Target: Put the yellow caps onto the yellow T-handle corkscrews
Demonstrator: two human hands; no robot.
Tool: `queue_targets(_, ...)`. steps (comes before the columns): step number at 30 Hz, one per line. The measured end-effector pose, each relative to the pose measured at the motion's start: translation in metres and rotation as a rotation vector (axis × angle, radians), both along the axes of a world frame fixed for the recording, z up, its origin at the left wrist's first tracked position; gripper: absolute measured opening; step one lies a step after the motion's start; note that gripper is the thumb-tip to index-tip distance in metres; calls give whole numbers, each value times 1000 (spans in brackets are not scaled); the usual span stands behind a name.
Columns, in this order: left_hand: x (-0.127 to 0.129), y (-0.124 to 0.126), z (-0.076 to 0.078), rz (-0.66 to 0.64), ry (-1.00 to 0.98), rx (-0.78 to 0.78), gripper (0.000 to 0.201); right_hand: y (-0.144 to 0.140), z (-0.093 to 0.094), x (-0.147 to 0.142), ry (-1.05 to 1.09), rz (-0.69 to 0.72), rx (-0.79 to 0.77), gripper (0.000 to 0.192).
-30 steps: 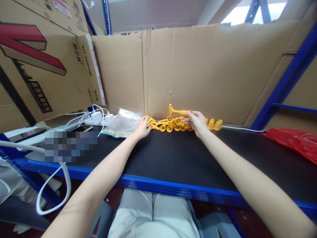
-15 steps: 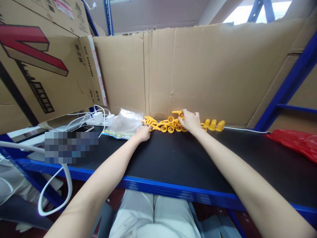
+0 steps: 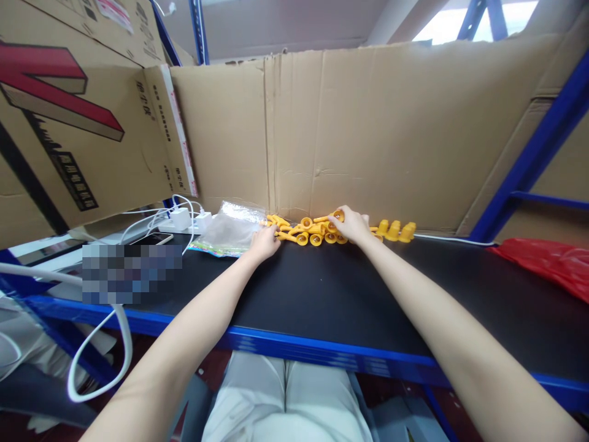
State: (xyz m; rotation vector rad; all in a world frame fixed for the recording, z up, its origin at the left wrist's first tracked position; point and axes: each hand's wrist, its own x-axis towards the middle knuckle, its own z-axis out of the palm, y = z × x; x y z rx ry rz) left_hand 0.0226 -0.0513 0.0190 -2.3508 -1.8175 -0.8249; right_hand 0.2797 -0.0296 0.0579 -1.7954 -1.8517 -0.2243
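A pile of yellow horn-shaped pieces (image 3: 315, 239), each with a flared cup and a thin stem, lies on the black shelf top against the cardboard. At the pile's right part, my right hand (image 3: 353, 226) is closed on the cup end of one yellow horn-shaped piece (image 3: 324, 218), whose stem points left. My left hand (image 3: 265, 242) has its fingers curled over stems at the pile's left end; its grip is partly hidden. Right of my right hand, several yellow cups (image 3: 393, 231) stand rim down in a row.
A clear plastic bag (image 3: 230, 230) lies left of the pile. Farther left are a white power strip (image 3: 180, 218) with cables and a phone (image 3: 159, 239). Red plastic (image 3: 543, 261) lies at the right. A cardboard wall (image 3: 391, 123) closes the back; blue shelf posts (image 3: 529, 147) flank it.
My right hand has lowered its yellow piece onto the top of the pile. My left hand stays at the stems, its fingers shifted slightly up. The view has moved a little.
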Motion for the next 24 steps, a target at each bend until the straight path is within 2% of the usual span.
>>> queue_targets(7,0,-4,11,8,-158,-2,24,3,2,-3,102,-29,-17,42)
queue_targets(14,2,-2,14,-48,-324,152,18,5,0,-3,114,28,-48,52)
queue_targets(17,4,-2,15,-70,-392,230,12,6,-1,4,190,87,36,53)
queue_targets(19,5,-3,17,-77,-419,255,9,5,1,13,247,105,137,46)
queue_targets(24,8,-7,17,-103,-398,217,11,-2,12,53,291,31,432,25)
